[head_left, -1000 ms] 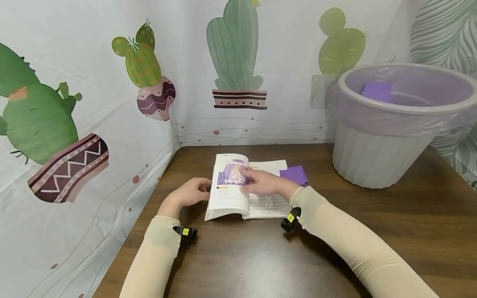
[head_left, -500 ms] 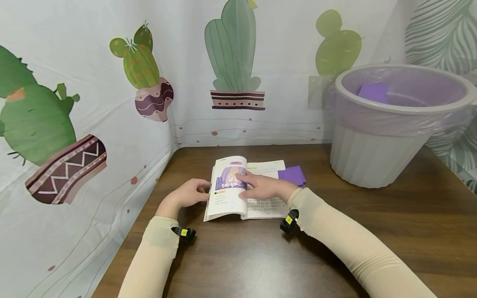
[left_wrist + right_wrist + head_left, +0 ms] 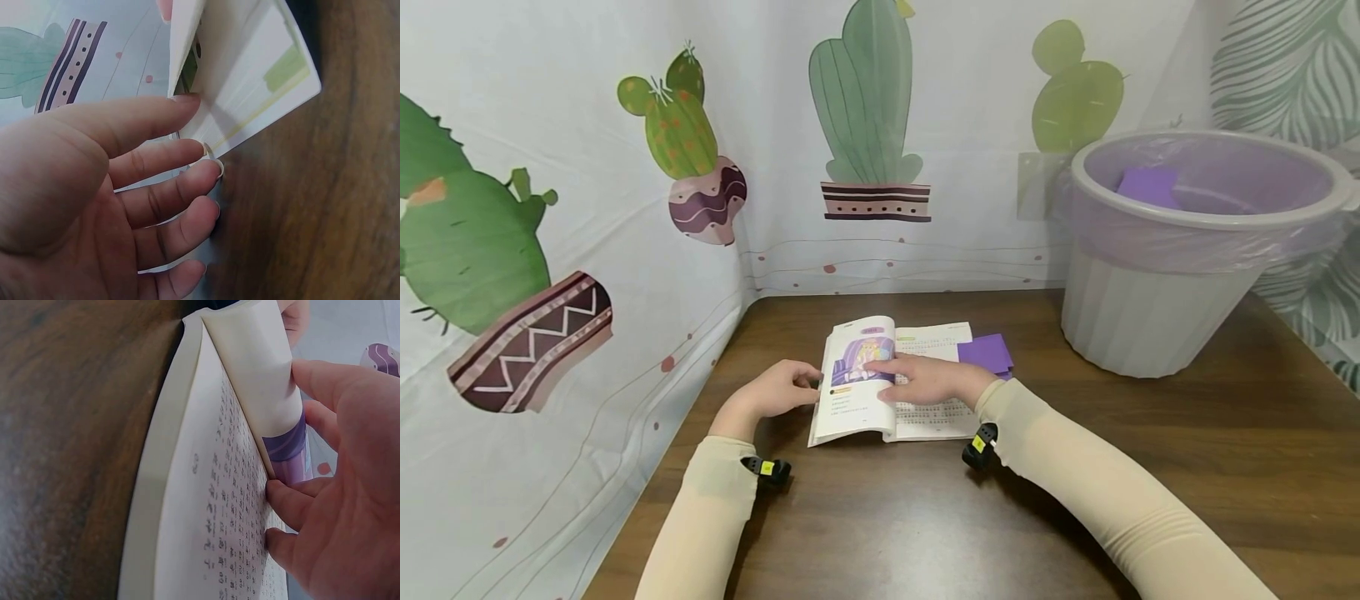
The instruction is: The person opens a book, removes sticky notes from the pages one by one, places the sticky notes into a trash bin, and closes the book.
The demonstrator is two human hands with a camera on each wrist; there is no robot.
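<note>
An open book [image 3: 850, 417] lies on the wooden table, its left page curving up and showing a picture of a figure on a purple armchair. My left hand [image 3: 778, 390] is at the book's left edge. In the left wrist view, the thumb and index finger [image 3: 165, 156] pinch the page edges, while the other fingers bend loosely beside them. My right hand [image 3: 928, 379] lies across the fold, with fingertips on the left page. Seen from the right wrist, its fingers [image 3: 290, 500] touch the pages along the gutter. Purple paper [image 3: 985, 354] sticks out at the book's right side.
A grey bin [image 3: 1138, 308] with a clear liner stands on the table at the back right. Inside it is a purple piece [image 3: 1150, 187]. A white cactus-print cloth [image 3: 970, 242] hangs behind and to the left of the table.
The left page has settled slightly lower, and my right fingers have slid a little left and down on it. My left hand keeps its place at the book's edge.
</note>
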